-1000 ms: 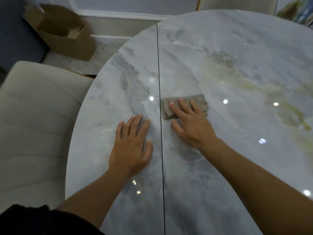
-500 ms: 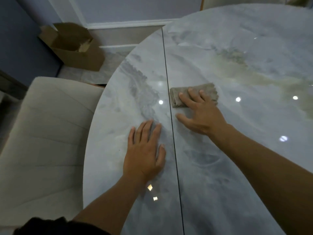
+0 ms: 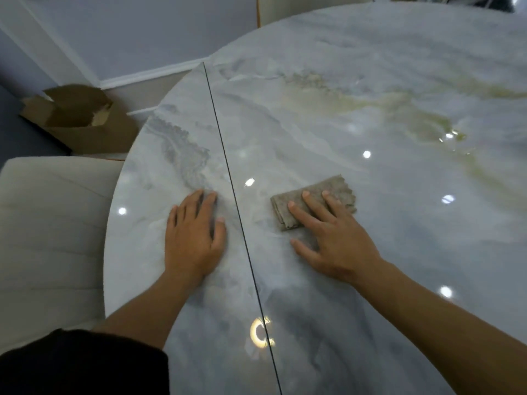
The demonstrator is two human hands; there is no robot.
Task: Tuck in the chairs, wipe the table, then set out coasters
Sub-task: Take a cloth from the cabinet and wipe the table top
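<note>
A folded grey cloth (image 3: 313, 202) is pressed flat on the marble table (image 3: 370, 95), right of its seam, by the straight fingers of the right hand (image 3: 333, 240). The left hand (image 3: 194, 238) is laid flat, fingers extended, left of the seam. A beige chair (image 3: 51, 229) is seen at the left, a cardboard box (image 3: 79, 121) beyond it.

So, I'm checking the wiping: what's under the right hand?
Under the right hand, its straight fingers press a folded cloth on the marble table. The surface beneath the cloth is hidden.

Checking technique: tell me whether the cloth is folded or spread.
Folded: cloth shows stacked edges at its left end, under the right hand.
</note>
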